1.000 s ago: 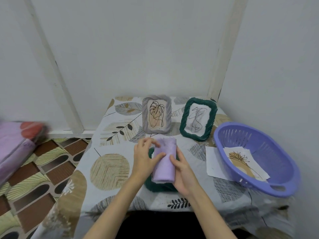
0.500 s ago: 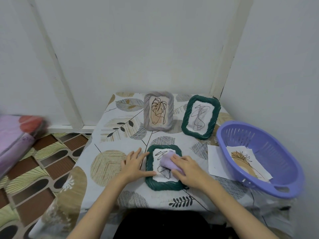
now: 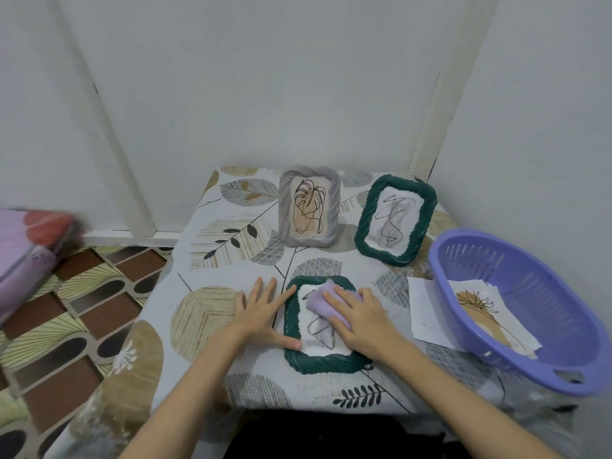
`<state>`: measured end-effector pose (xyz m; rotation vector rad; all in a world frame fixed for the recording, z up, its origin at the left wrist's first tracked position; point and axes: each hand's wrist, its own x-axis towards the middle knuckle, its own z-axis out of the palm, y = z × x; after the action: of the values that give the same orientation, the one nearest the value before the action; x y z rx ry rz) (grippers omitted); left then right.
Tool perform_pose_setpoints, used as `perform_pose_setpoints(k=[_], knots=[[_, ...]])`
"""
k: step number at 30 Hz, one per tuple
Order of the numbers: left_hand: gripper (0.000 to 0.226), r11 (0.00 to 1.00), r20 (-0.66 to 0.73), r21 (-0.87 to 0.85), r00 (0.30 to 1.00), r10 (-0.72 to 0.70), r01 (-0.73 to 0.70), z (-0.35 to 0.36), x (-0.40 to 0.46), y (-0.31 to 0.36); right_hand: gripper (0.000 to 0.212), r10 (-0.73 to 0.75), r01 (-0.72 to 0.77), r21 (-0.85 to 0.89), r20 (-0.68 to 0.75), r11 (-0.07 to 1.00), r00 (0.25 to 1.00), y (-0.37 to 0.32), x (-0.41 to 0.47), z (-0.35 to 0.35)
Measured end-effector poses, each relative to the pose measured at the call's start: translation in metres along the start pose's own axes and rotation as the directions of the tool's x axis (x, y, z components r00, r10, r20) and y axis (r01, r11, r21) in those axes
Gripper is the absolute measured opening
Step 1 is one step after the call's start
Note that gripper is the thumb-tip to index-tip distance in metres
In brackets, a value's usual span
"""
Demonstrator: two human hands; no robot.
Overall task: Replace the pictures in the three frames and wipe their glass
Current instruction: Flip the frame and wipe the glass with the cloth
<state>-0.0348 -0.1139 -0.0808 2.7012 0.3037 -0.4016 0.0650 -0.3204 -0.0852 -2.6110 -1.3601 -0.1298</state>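
Note:
A dark green frame (image 3: 318,363) lies flat near the table's front edge, holding a scribble picture. My right hand (image 3: 359,318) presses a folded lilac cloth (image 3: 323,303) onto its glass. My left hand (image 3: 261,311) lies flat with spread fingers on the table, its thumb on the frame's lower left edge. Behind them a grey frame (image 3: 309,210) with a leaf drawing and a second green frame (image 3: 395,218) with a scribble stand upright.
A purple plastic basket (image 3: 530,313) at the right table edge holds a plant picture (image 3: 483,313). A white sheet (image 3: 425,309) lies partly under it. White walls close the back and right. The patterned floor and a pink bundle (image 3: 26,246) lie to the left.
A second ago both hands held the cloth up above the frame. Now the right hand rubs it on the glass, having shifted slightly up the frame, and the left hand steadies the frame.

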Motion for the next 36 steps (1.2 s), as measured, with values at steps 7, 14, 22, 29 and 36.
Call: perform_pose_setpoints(k=[7, 14, 22, 29, 36], knots=[[0.116, 0.997, -0.021, 0.065, 0.999, -0.036, 0.038, -0.001, -0.002, 0.000, 0.050, -0.167, 0.168, 0.051, -0.023, 0.985, 0.986, 0.001, -0.010, 0.005], [0.116, 0.998, 0.013, 0.047, 0.999, -0.049, 0.048, 0.002, -0.002, -0.002, 0.067, 0.008, -0.013, 0.071, 0.069, 0.997, 0.998, -0.003, 0.016, 0.006], [0.116, 0.998, 0.013, 0.037, 0.999, -0.043, 0.042, 0.002, 0.000, -0.003, 0.072, -0.005, -0.012, 0.161, 0.109, 0.987, 0.994, 0.010, -0.006, 0.003], [0.117, 0.997, 0.021, 0.052, 0.998, -0.055, 0.054, 0.001, 0.001, -0.002, 0.069, -0.036, 0.031, 0.163, 0.028, 0.986, 0.999, -0.016, 0.019, 0.009], [0.117, 0.998, 0.029, 0.040, 0.998, -0.059, 0.058, 0.002, 0.001, -0.003, 0.074, 0.042, -0.045, 0.201, 0.018, 0.979, 0.999, 0.014, 0.020, 0.002]])
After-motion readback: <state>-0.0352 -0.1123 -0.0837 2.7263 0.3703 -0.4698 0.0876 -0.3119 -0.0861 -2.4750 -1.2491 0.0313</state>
